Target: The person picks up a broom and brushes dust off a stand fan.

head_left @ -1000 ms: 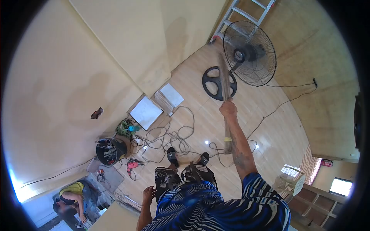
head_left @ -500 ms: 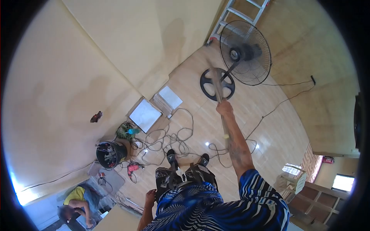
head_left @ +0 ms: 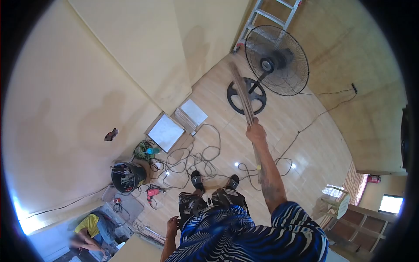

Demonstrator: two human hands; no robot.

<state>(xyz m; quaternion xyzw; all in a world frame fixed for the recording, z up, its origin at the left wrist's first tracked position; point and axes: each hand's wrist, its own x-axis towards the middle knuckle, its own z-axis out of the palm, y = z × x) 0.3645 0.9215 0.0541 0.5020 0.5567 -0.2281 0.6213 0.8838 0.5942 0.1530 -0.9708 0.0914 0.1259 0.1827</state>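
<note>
Long strips [head_left: 243,94] clamped in right hand [head_left: 256,132] fingers, crossing in front of fan base [head_left: 263,97]; left hand [head_left: 173,225] beside thigh [head_left: 190,206], can't tell finger state. Glossy pale floor [head_left: 305,153], looped cable [head_left: 219,142], cream wall [head_left: 135,48], ladder [head_left: 270,17].

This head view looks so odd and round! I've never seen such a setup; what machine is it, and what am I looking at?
No robot here, just a person with bare hands. The camera is worn on their head and looks forward and down, so you see their own body from above. The right hand grips some long thin strips, stretched out towards a standing fan. The left hand hangs beside the shorts; its grip is hard to make out. On the floor are a bucket and a red tool. Another person is at the lower left.
</note>
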